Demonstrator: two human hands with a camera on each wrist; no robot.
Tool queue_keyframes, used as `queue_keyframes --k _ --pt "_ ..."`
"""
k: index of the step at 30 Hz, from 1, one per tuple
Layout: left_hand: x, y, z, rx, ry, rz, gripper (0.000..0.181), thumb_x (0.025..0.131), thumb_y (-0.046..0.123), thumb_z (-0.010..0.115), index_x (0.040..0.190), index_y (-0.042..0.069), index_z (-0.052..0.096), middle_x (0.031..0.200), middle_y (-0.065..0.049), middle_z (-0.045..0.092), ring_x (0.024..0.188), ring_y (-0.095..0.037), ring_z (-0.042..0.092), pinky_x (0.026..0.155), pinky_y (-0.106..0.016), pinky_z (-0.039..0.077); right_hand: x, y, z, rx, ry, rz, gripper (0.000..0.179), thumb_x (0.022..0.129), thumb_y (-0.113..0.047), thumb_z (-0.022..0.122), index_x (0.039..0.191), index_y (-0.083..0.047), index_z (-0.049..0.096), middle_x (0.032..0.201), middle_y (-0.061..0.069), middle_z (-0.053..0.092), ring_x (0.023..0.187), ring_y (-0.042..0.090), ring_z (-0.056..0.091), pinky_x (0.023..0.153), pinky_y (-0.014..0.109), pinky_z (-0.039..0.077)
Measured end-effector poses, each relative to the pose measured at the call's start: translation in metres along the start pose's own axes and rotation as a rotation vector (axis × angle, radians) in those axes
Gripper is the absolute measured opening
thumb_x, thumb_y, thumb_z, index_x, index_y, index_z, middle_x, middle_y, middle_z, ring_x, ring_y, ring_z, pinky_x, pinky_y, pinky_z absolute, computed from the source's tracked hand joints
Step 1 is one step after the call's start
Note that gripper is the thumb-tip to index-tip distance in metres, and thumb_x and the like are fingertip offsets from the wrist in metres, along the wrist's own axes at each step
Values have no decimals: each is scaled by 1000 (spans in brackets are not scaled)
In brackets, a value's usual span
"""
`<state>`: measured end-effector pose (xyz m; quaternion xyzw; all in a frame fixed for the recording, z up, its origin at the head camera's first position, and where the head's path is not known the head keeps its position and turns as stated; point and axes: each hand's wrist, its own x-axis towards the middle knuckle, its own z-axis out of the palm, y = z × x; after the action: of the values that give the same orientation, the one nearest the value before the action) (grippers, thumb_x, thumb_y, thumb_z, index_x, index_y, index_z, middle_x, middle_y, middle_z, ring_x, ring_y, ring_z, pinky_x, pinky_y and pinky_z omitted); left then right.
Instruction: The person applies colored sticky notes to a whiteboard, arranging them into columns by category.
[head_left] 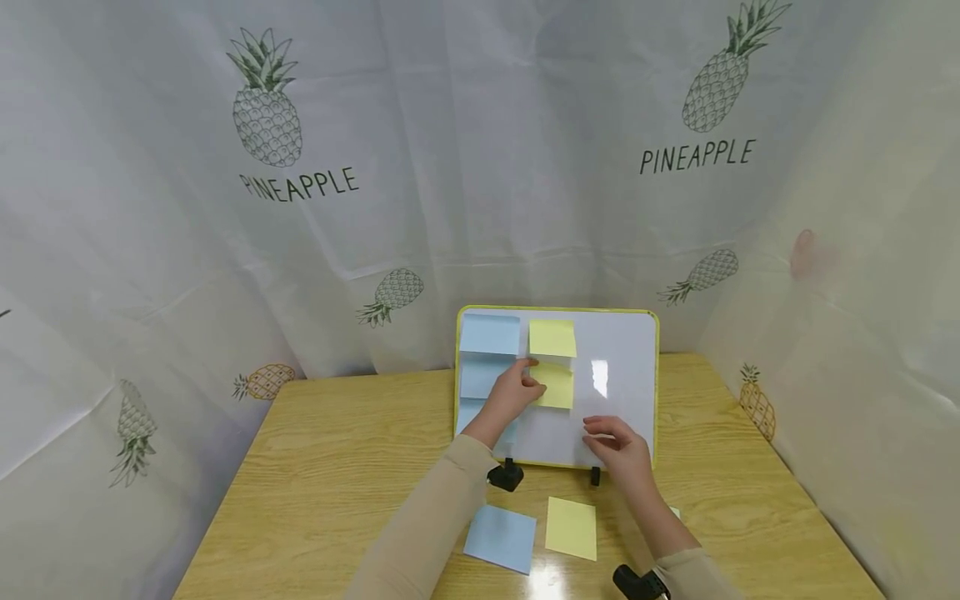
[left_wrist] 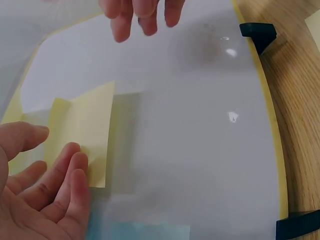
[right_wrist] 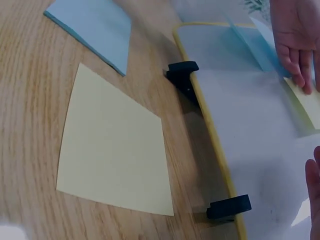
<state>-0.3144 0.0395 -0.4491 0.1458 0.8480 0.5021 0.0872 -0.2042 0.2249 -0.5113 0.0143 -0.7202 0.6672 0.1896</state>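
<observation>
On the whiteboard, two yellow sticky notes hang one above the other. My left hand is at the lower yellow note; in the left wrist view its fingertips touch that note's face near one edge, thumb apart from the fingers. The upper yellow note sits just above, its free edge lifting. Left of them runs a column of blue sticky notes, partly hidden by my left hand. My right hand hovers before the board's lower right part, fingers loosely bent with nothing between them.
A blue sticky-note pad and a yellow pad lie on the wooden table before the board. Black feet hold the board's lower edge. Behind hangs a pineapple-print curtain.
</observation>
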Motion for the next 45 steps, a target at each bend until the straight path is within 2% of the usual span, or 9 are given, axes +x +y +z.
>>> queue_keyframes --k 4,9,15,20,24,27,33,37,45 --pt "1 2 2 14 -21 18 56 92 20 68 144 15 46 91 3 64 80 -13 60 68 -34 48 -7 2 -6 -13 -67 -38 14 81 11 72 94 14 66 108 21 64 88 16 64 73 22 53" --pt "1 5 5 46 -33 35 56 92 19 69 143 13 47 90 3 64 79 -13 60 68 -33 47 -14 12 -15 -83 -117 -80 13 81 9 73 93 9 68 105 18 65 87 15 63 73 22 52" --pt "4 8 10 72 -47 33 57 90 19 71 142 14 47 88 3 64 77 -13 59 67 -31 48 -22 12 -24 -139 -151 -108 16 82 5 75 95 8 67 105 18 65 88 21 63 75 23 51" --pt "5 11 14 106 -67 35 58 89 17 72 142 14 47 87 4 63 74 -12 58 64 -30 47 -31 10 -33 -165 -162 -100 19 81 4 76 97 6 68 107 18 65 89 21 63 75 26 53" --pt "5 13 17 135 -80 47 60 88 16 74 141 14 47 85 4 62 72 -11 57 63 -29 47 -36 10 -40 -210 -164 -133 19 80 7 75 97 5 68 106 18 65 89 20 63 75 30 54" --pt "6 14 20 155 -96 64 63 87 16 75 142 15 45 83 4 62 70 -11 57 62 -28 46 -40 10 -44 -232 -155 -124 20 79 8 75 97 5 68 105 17 66 86 19 63 74 30 54" --pt "7 17 25 183 -121 72 69 85 17 77 145 17 42 78 4 60 67 -12 55 60 -27 45 -49 14 -48 -231 -144 -54 19 80 6 76 97 4 69 106 15 66 87 19 63 74 28 53" --pt "7 19 28 206 -130 72 69 86 17 77 145 17 41 77 3 59 66 -13 54 60 -28 44 -53 19 -50 -221 -135 -35 20 80 5 76 98 4 69 106 16 66 88 19 63 75 30 53" --pt "9 21 33 252 -160 81 72 86 19 77 147 19 39 77 3 59 66 -13 54 59 -28 44 -59 20 -52 -186 -116 -31 23 78 4 77 99 7 68 105 15 65 86 15 62 73 27 53"
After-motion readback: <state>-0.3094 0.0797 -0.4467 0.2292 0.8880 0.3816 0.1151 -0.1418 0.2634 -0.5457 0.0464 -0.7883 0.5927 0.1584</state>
